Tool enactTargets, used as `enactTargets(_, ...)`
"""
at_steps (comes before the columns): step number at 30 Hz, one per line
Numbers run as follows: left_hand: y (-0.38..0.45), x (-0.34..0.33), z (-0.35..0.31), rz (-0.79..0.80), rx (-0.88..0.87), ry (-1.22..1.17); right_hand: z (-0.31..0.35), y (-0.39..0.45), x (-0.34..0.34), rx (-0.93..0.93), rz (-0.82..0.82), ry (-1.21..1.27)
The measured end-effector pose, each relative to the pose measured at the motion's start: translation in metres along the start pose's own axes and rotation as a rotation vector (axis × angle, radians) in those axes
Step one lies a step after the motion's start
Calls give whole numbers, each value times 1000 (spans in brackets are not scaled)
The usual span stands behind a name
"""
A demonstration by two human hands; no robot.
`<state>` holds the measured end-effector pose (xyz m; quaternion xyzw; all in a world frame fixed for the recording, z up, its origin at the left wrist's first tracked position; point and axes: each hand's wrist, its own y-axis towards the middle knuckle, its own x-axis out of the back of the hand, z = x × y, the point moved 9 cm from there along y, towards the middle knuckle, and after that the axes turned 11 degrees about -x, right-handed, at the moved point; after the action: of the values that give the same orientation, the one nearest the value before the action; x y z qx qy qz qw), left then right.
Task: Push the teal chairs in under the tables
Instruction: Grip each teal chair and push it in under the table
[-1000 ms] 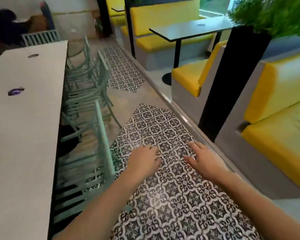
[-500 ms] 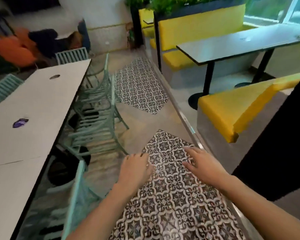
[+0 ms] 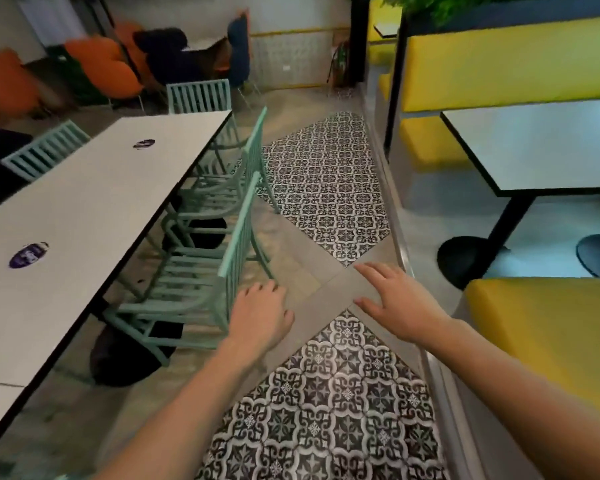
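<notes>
A long white table [image 3: 94, 202] runs along the left. Two teal slatted chairs stand on its right side with their seats partly under the top: the nearer chair [image 3: 238, 237] and a farther chair [image 3: 255, 150]. More teal chairs stand at the far end [image 3: 199, 97] and on the far left side [image 3: 45, 150]. My left hand [image 3: 260, 318] hovers just right of the nearer chair's back, fingers loosely bent, holding nothing. My right hand [image 3: 395, 299] is spread flat over the floor, apart from any chair.
Patterned tile panels [image 3: 326, 188] mark the aisle floor. A raised kerb [image 3: 400, 244] on the right borders yellow benches [image 3: 551, 337] and a white booth table [image 3: 541, 147] on a black pedestal. Orange and dark chairs stand at the back left.
I have walked forward along the aisle. The chair I was beside has dropped out of view behind me, and the following two chairs are now close. Both hands stay held out in front, empty.
</notes>
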<state>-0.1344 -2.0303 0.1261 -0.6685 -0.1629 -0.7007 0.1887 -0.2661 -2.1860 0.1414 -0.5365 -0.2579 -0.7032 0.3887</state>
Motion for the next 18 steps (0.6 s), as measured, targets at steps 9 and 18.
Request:
enactTargets(9,166,-25,80,74,299,27,-34,236,-19,260,86,-23)
enactTargets(18,214,-43,167,114,681,-42,72,413,-49,691,251,-92)
